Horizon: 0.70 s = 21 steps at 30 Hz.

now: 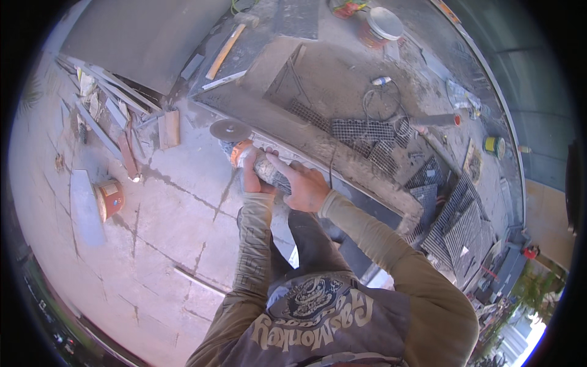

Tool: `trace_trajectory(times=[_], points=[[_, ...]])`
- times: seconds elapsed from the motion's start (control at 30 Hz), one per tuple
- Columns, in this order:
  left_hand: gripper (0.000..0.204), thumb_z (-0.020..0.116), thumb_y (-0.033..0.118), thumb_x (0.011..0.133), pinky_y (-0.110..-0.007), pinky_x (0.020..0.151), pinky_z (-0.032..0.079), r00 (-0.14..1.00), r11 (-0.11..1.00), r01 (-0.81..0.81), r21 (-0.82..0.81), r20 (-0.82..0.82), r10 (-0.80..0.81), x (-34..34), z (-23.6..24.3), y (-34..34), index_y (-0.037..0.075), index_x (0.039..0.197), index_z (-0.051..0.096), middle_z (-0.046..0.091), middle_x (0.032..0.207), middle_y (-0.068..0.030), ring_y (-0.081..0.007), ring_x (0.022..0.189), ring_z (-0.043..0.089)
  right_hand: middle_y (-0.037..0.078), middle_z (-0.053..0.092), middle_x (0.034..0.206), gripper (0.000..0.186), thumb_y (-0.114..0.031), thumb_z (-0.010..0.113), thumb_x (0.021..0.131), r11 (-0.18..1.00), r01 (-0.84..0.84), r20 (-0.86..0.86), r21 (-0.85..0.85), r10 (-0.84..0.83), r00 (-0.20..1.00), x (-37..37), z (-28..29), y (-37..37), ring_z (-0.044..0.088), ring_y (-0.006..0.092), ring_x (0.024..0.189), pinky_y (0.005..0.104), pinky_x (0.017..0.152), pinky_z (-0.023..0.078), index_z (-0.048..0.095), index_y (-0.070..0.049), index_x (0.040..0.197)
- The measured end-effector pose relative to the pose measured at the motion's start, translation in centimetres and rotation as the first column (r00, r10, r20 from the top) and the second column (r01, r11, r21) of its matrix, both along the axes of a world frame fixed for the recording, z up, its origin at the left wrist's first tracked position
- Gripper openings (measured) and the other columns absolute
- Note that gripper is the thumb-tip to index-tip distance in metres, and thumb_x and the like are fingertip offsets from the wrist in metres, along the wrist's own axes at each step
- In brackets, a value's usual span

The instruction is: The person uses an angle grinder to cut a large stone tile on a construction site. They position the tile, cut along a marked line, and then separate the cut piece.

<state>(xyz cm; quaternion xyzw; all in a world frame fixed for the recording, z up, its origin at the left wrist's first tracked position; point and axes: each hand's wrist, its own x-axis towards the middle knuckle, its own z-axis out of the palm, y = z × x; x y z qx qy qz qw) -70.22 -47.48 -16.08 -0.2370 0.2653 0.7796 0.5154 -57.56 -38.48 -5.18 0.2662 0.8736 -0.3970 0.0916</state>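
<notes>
The grinder (273, 173) is held in front of the person's legs, above the paving (177, 229), beside the long ledge (361, 164). Its long axis slants from the right hand (307, 187) at the rear, up and leftward to the orange collar (238, 153) and the disc (230, 129). The left hand (251, 177) is nearer the disc, its grip clamped on the body just behind the collar; the right grip is clamped farther back, index finger laid along the casing. From both grips the disc lies ahead and left. Its rim seems apart from the ledge, though the wide view makes contact hard to judge. Black grids (363, 131) lie beyond the ledge, to the right.
</notes>
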Motion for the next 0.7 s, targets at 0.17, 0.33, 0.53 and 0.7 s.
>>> trace_trajectory(times=[0.17, 0.33, 0.53, 0.7], points=[[0.031, 0.071, 0.029, 0.093, -0.040, 0.087, 0.058, 0.993, 0.989, 0.096, -0.108, -0.052, -0.102, 3.8, 12.0, 0.3, 0.006, 0.111, 0.060, 0.069, 0.104, -0.0093, -0.0257, 0.099, 0.068, 0.028, 0.060, 0.117, 0.101, -0.012, 0.072, 0.074, 0.998, -0.041, 0.001, 0.043, 0.041, 0.999, 2.9, 10.2, -0.1, 0.069, 0.0437, 0.090, 0.0494, 0.077, 0.055, 0.023, -0.019, 0.162], [0.026, 0.066, 0.023, 0.090, -0.040, 0.083, 0.059, 0.991, 0.984, -0.073, -0.165, -0.123, 0.053, 3.8, 18.0, 1.9, 0.000, 0.102, 0.062, 0.068, 0.096, -0.0118, -0.0258, 0.090, 0.068, 0.027, 0.062, 0.114, 0.104, -0.011, 0.073, 0.073, 0.992, -0.071, 0.044, 0.102, 0.067, 0.997, 1.8, 15.5, 0.7, 0.070, 0.0434, 0.087, 0.0486, 0.076, 0.056, 0.018, -0.012, 0.162], [0.037, 0.068, 0.025, 0.092, -0.040, 0.085, 0.058, 0.988, 0.995, 0.096, 0.017, -0.126, -0.093, -3.7, 15.8, 2.2, 0.000, 0.116, 0.059, 0.070, 0.107, -0.0136, -0.0267, 0.095, 0.068, 0.029, 0.067, 0.115, 0.101, -0.015, 0.074, 0.072, 0.997, 0.056, 0.211, -0.056, -0.043, 0.976, -5.4, 17.4, 3.0, 0.071, 0.0416, 0.098, 0.0500, 0.086, 0.055, 0.022, -0.010, 0.159], [0.047, 0.065, 0.035, 0.098, -0.043, 0.096, 0.053, 0.969, 0.982, 0.177, -0.060, -0.167, -0.185, -10.4, 16.4, 3.9, 0.003, 0.131, 0.057, 0.068, 0.124, -0.0122, -0.0254, 0.108, 0.066, 0.029, 0.068, 0.117, 0.089, -0.023, 0.079, 0.070, 0.964, 0.259, 0.070, -0.066, -0.254, 0.965, -11.4, 13.7, 5.9, 0.068, 0.0434, 0.109, 0.0462, 0.100, 0.051, 0.042, -0.002, 0.148]])
